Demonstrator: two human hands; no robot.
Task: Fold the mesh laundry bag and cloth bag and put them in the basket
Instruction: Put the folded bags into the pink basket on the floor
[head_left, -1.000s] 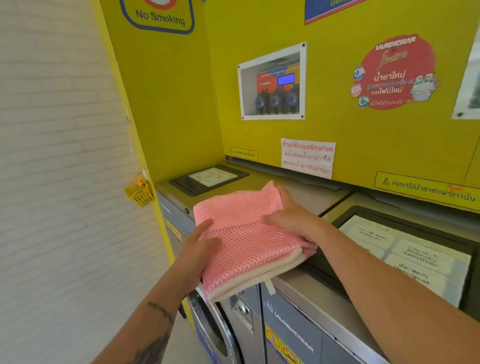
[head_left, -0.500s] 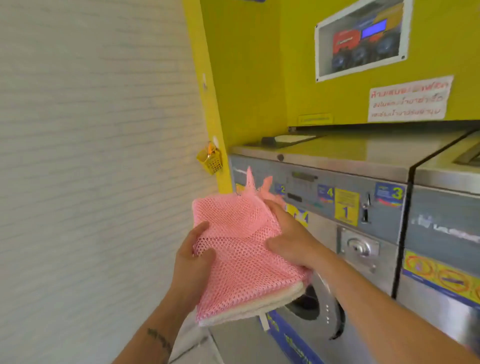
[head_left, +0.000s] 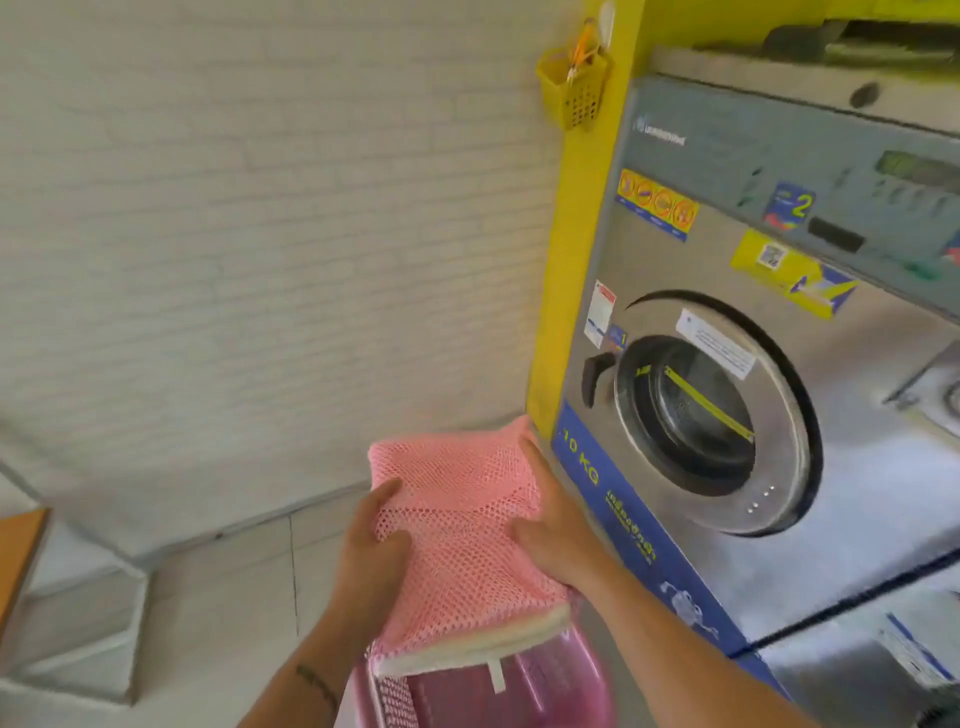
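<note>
The pink mesh laundry bag (head_left: 462, 525) is folded into a flat square. A white cloth bag (head_left: 483, 647) is folded under it, and only its white edge shows along the bottom, with a small white tag hanging down. The two bags are stacked together and held up in the air, just above the pink basket (head_left: 545, 691). They are not in the basket yet.

The left hand (head_left: 371, 551) holds the left side of the stack. Its thumb lies on top of the pink mesh and its fingers go underneath, so it is grasping the bags. The right hand (head_left: 553, 525) holds the right side the same way, with the thumb on top and the fingers wrapped around the edge. Both hands are grasping the folded bags. A dark tattoo shows on the left arm.

The basket is see-through pink plastic and sits low, right under the bags, near the bottom of the view.

To the right stands a big silver washing machine (head_left: 779, 415) with a round door and a blue strip along its lower front. A yellow post runs up beside it. A small yellow holder (head_left: 574, 91) hangs high on that post. To the left is a white brick wall (head_left: 234, 234), and the floor has pale tiles.
</note>
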